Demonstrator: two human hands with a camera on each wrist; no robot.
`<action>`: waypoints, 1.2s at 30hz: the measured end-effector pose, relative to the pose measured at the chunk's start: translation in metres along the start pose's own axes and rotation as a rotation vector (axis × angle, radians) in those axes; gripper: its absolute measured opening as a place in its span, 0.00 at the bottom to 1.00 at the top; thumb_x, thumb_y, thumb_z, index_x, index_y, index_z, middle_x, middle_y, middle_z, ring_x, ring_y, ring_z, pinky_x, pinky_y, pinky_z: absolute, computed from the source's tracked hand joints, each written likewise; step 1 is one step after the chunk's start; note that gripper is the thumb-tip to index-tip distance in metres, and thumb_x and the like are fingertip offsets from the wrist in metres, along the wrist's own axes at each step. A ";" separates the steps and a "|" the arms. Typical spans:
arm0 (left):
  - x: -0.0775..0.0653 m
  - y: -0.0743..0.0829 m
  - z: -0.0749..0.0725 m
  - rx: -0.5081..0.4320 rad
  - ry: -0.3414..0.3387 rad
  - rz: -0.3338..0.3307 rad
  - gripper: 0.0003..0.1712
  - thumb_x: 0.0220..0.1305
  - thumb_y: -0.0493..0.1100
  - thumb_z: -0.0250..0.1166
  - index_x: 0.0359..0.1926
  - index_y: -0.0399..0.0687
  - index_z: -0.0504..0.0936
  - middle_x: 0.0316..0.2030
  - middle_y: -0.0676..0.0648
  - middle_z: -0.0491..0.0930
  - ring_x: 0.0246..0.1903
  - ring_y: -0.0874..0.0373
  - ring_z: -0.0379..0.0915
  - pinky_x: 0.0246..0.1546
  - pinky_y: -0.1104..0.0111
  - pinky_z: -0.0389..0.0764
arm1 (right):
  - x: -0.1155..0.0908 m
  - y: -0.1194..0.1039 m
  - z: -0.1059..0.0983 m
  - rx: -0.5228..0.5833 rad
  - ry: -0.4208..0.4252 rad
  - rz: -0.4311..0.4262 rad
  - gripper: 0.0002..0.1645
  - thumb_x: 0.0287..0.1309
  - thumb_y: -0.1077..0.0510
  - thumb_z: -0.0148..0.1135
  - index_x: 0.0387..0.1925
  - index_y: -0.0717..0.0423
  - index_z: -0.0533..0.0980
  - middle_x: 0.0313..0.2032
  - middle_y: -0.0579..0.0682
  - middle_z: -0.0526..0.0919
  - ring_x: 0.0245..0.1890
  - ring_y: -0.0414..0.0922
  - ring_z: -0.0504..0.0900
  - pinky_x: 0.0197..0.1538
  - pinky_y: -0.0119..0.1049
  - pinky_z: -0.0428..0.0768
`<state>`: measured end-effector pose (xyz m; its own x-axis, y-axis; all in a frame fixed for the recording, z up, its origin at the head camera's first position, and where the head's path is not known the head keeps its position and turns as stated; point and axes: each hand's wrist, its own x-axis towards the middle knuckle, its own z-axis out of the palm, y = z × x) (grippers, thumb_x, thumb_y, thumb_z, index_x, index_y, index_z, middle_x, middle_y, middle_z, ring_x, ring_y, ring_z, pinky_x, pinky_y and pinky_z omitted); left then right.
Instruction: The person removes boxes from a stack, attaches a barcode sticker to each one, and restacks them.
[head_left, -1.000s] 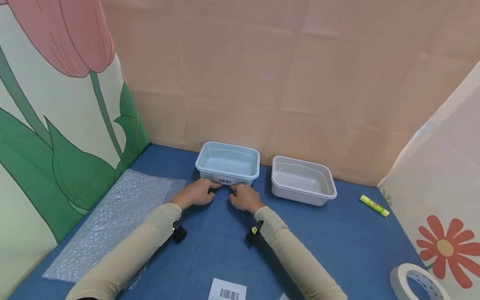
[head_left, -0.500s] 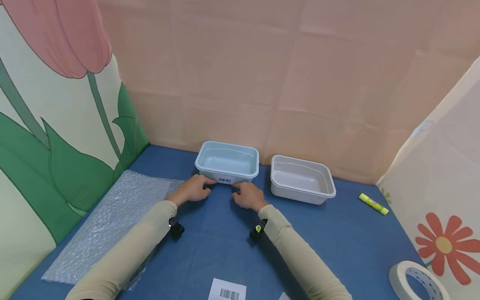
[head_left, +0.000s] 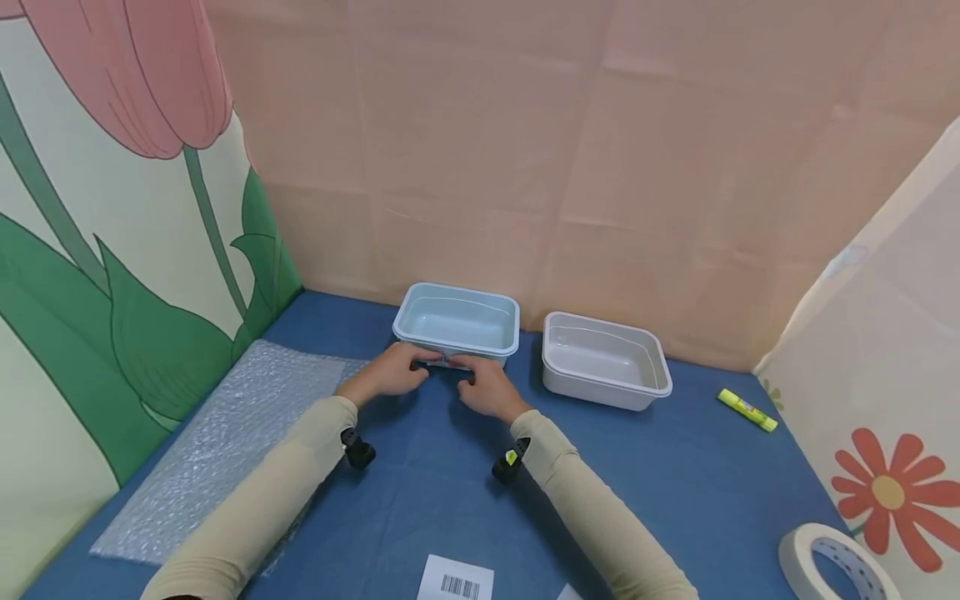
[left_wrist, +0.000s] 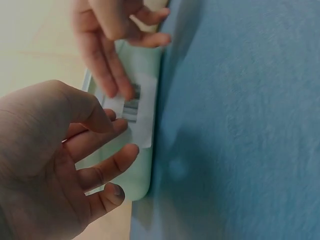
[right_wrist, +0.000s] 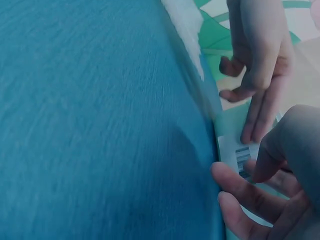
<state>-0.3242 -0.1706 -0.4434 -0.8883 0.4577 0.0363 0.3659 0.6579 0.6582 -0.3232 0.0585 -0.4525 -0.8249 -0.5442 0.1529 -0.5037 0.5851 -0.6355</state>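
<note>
A light blue plastic box [head_left: 457, 342] stands at the back of the table with a white barcode label [left_wrist: 144, 116] on its front wall. My left hand [head_left: 390, 372] has its index and middle fingers stretched out to the label from the left. From the right my right hand [head_left: 489, 390] reaches the same label with its own extended fingers. In the left wrist view the fingertips of both hands lie at the barcode's edges, and the remaining fingers are loosely bent, holding nothing. The hands cover most of the label in the head view.
A grey-white plastic box [head_left: 600, 388] stands to the right. Bubble wrap [head_left: 217, 442] lies on the left, partly under the left sleeve. A yellow-green tube [head_left: 747, 410] and a roll of white tape [head_left: 802, 558] are at the right. A barcode sheet [head_left: 442, 575] lies in front.
Both hands' fingers have come closer together and moved up over the label, which they now cover in the head view. The box stays in place.
</note>
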 end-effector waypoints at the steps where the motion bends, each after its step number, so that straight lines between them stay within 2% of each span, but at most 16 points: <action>1: -0.001 0.000 -0.002 -0.005 0.000 -0.011 0.28 0.70 0.33 0.56 0.70 0.42 0.76 0.12 0.54 0.66 0.12 0.62 0.56 0.20 0.69 0.65 | 0.000 0.001 -0.001 -0.001 0.007 0.008 0.29 0.65 0.69 0.55 0.68 0.59 0.74 0.62 0.55 0.83 0.14 0.39 0.63 0.27 0.31 0.67; 6: -0.008 0.000 -0.014 -0.010 -0.002 -0.077 0.27 0.71 0.34 0.55 0.70 0.41 0.76 0.14 0.53 0.66 0.13 0.61 0.59 0.21 0.68 0.66 | -0.005 0.010 -0.006 -0.017 0.029 0.072 0.30 0.65 0.69 0.55 0.68 0.57 0.74 0.62 0.55 0.83 0.14 0.37 0.62 0.28 0.30 0.67; 9: -0.011 -0.003 -0.018 -0.007 0.001 -0.094 0.25 0.72 0.34 0.56 0.68 0.41 0.77 0.14 0.54 0.66 0.13 0.61 0.58 0.20 0.69 0.64 | -0.009 0.013 -0.008 -0.002 0.024 0.111 0.29 0.65 0.68 0.55 0.67 0.58 0.75 0.59 0.55 0.85 0.14 0.36 0.69 0.26 0.29 0.71; 12: -0.009 -0.004 -0.015 -0.001 -0.024 -0.052 0.25 0.71 0.33 0.56 0.67 0.39 0.78 0.14 0.52 0.66 0.12 0.62 0.56 0.20 0.70 0.63 | -0.007 0.010 -0.007 0.019 0.003 0.100 0.28 0.64 0.67 0.55 0.66 0.59 0.76 0.57 0.57 0.85 0.18 0.39 0.80 0.27 0.32 0.78; 15: -0.002 -0.004 -0.008 0.022 -0.069 0.016 0.25 0.70 0.33 0.55 0.67 0.38 0.78 0.18 0.45 0.75 0.13 0.61 0.57 0.22 0.69 0.66 | -0.002 0.005 -0.002 -0.003 -0.020 0.053 0.27 0.64 0.67 0.56 0.65 0.60 0.77 0.58 0.58 0.85 0.32 0.45 0.87 0.39 0.38 0.84; 16: 0.001 -0.003 -0.005 0.041 -0.080 0.039 0.26 0.69 0.33 0.56 0.67 0.39 0.78 0.23 0.42 0.81 0.16 0.61 0.63 0.25 0.68 0.70 | 0.000 0.004 -0.001 -0.023 -0.019 0.034 0.27 0.64 0.67 0.56 0.65 0.60 0.77 0.59 0.57 0.85 0.39 0.47 0.88 0.45 0.40 0.84; 18: 0.006 -0.001 0.001 0.070 -0.100 0.055 0.26 0.69 0.33 0.56 0.67 0.40 0.78 0.40 0.37 0.88 0.25 0.58 0.73 0.34 0.65 0.76 | 0.003 0.003 0.003 -0.064 -0.006 0.013 0.27 0.63 0.67 0.57 0.64 0.59 0.78 0.59 0.56 0.85 0.47 0.49 0.87 0.52 0.43 0.83; 20: 0.009 0.000 0.006 0.093 -0.110 0.053 0.26 0.69 0.34 0.57 0.68 0.40 0.78 0.57 0.37 0.85 0.41 0.53 0.81 0.49 0.60 0.81 | 0.006 0.003 0.007 -0.099 0.011 0.000 0.27 0.62 0.67 0.58 0.63 0.58 0.79 0.59 0.55 0.85 0.50 0.48 0.85 0.55 0.43 0.82; 22: 0.011 0.000 0.009 0.106 -0.113 0.037 0.27 0.69 0.34 0.58 0.68 0.40 0.77 0.66 0.40 0.79 0.57 0.51 0.79 0.63 0.54 0.78 | 0.007 0.004 0.009 -0.121 0.014 0.004 0.27 0.62 0.67 0.58 0.63 0.57 0.79 0.59 0.54 0.86 0.47 0.47 0.84 0.52 0.42 0.82; 24: 0.011 -0.001 0.010 0.107 -0.114 0.018 0.27 0.69 0.34 0.58 0.68 0.39 0.77 0.67 0.40 0.78 0.62 0.47 0.77 0.68 0.50 0.74 | 0.008 0.005 0.010 -0.127 0.006 0.014 0.27 0.63 0.67 0.58 0.64 0.56 0.79 0.59 0.54 0.86 0.45 0.48 0.84 0.51 0.43 0.82; 28: 0.007 -0.008 0.006 0.115 -0.073 -0.007 0.26 0.68 0.34 0.59 0.66 0.39 0.79 0.65 0.39 0.79 0.60 0.46 0.78 0.65 0.50 0.76 | 0.005 0.006 0.008 -0.128 -0.004 0.057 0.28 0.64 0.65 0.59 0.66 0.57 0.77 0.60 0.53 0.85 0.56 0.49 0.84 0.61 0.48 0.81; 30: 0.004 -0.012 0.002 0.108 -0.054 -0.033 0.25 0.68 0.34 0.59 0.66 0.39 0.80 0.60 0.36 0.82 0.47 0.47 0.82 0.56 0.52 0.80 | 0.002 0.006 0.006 -0.126 0.007 0.074 0.28 0.65 0.64 0.60 0.66 0.57 0.77 0.61 0.52 0.85 0.57 0.50 0.84 0.61 0.49 0.81; 32: 0.000 -0.018 -0.002 0.088 -0.048 -0.072 0.25 0.69 0.35 0.59 0.66 0.40 0.79 0.45 0.38 0.87 0.30 0.53 0.77 0.42 0.59 0.80 | -0.003 0.007 0.002 -0.130 0.020 0.094 0.28 0.65 0.63 0.61 0.67 0.56 0.77 0.61 0.51 0.85 0.54 0.49 0.84 0.56 0.47 0.81; 33: -0.002 -0.020 -0.005 0.077 -0.051 -0.085 0.26 0.70 0.35 0.58 0.67 0.40 0.78 0.35 0.40 0.86 0.22 0.57 0.71 0.35 0.62 0.77 | -0.007 0.008 -0.001 -0.129 0.026 0.098 0.28 0.65 0.63 0.61 0.67 0.57 0.77 0.61 0.52 0.85 0.48 0.51 0.85 0.50 0.46 0.81; 35: -0.008 -0.023 -0.008 0.051 -0.065 -0.117 0.26 0.71 0.35 0.57 0.69 0.39 0.76 0.21 0.46 0.77 0.14 0.60 0.56 0.25 0.67 0.69 | -0.014 0.008 -0.007 -0.138 0.027 0.111 0.27 0.65 0.62 0.61 0.66 0.57 0.78 0.60 0.52 0.85 0.44 0.50 0.84 0.45 0.44 0.80; 36: -0.010 -0.023 -0.010 0.050 -0.065 -0.128 0.26 0.71 0.36 0.57 0.69 0.39 0.76 0.17 0.49 0.71 0.12 0.62 0.54 0.22 0.69 0.67 | -0.019 0.008 -0.011 -0.145 0.025 0.114 0.26 0.65 0.61 0.61 0.64 0.57 0.79 0.59 0.52 0.86 0.43 0.48 0.85 0.45 0.42 0.80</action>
<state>-0.3262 -0.1966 -0.4518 -0.9093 0.4051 -0.0955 0.2655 0.7414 0.6163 -0.3143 0.0800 -0.4527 -0.8839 -0.4553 0.1065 -0.4370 0.7236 -0.5342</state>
